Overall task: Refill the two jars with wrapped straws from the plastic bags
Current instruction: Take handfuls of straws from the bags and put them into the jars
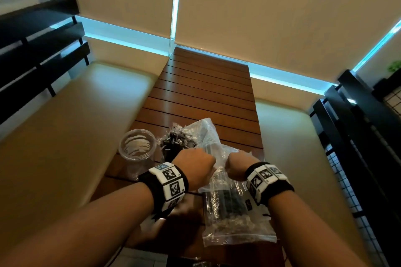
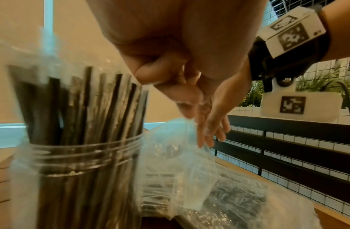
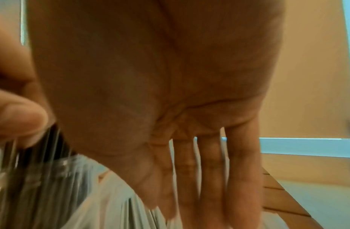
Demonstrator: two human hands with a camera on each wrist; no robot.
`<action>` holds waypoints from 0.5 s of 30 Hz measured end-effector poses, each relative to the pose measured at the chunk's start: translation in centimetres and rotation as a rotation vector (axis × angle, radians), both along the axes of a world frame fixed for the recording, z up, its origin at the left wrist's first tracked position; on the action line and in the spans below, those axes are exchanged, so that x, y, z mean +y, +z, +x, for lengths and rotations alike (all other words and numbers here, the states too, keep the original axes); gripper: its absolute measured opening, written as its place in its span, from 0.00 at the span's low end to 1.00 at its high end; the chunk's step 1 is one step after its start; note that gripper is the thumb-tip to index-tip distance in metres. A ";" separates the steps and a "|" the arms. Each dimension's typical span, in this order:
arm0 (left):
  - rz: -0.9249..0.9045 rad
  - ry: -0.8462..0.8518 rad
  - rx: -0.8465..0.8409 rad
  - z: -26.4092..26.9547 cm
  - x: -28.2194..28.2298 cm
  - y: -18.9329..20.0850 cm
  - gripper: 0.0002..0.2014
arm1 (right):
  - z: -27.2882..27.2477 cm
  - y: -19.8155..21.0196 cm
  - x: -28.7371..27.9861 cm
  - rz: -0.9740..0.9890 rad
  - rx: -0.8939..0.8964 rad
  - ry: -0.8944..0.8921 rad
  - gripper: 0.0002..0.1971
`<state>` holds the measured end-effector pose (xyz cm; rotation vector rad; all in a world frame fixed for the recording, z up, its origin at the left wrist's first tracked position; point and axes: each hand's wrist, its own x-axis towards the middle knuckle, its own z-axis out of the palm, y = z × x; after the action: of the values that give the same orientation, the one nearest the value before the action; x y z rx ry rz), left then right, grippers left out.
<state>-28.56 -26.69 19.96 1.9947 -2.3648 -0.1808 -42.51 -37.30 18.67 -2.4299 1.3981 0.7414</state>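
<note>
One jar (image 1: 173, 145) holds straws; the other jar (image 1: 137, 149) is empty. Left hand (image 1: 195, 169) pinches the bag (image 1: 217, 136); right hand (image 1: 235, 166) fingers straight, reaching in.

the worktop (image 1: 201, 93) is reddish-brown wood, striped with dark lines between its slats. the straws (image 2: 81, 108) in the clear jar (image 2: 72, 170) are black in shiny see-through wrappers. the plastic bag (image 1: 234, 219) is clear, dark with black straws inside. both wristbands (image 1: 167, 184) are black with white blocks bearing black-and-white square codes. the blinds (image 1: 271, 6) are beige, edged with pale blue light.
</note>
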 end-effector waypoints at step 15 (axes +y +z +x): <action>0.163 0.128 0.079 -1.2 -1.7 -1.4 0.15 | 2.1 -5.5 -0.8 0.003 -0.648 -0.173 0.15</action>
<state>-29.77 -28.40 18.56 2.1570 -2.2321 -0.4518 -40.37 -38.06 13.16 -2.2028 1.2919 -0.0924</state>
